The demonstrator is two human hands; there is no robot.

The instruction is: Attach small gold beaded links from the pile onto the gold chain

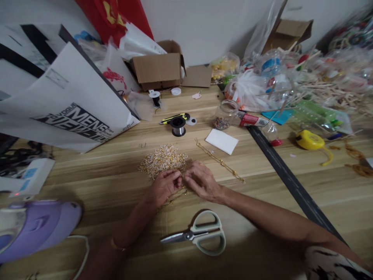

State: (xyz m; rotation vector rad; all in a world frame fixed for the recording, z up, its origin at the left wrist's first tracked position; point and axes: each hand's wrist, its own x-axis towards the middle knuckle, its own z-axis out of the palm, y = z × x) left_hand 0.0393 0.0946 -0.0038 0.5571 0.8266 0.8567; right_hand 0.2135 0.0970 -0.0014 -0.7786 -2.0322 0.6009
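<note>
My left hand and my right hand meet fingertip to fingertip on the wooden table, both pinched closed. They work at the near edge of a heap of small gold and clear beads. A thin gold beaded strand trails from under my left hand toward me; what each pinch holds is too small to make out. A finished gold chain lies stretched diagonally just right of my right hand.
Grey-handled scissors lie close in front of me. A wire spool, a yellow-black cutter, a white card, a bead jar, a yellow tape measure and a dark strip lie beyond. Bags and cardboard boxes crowd the back.
</note>
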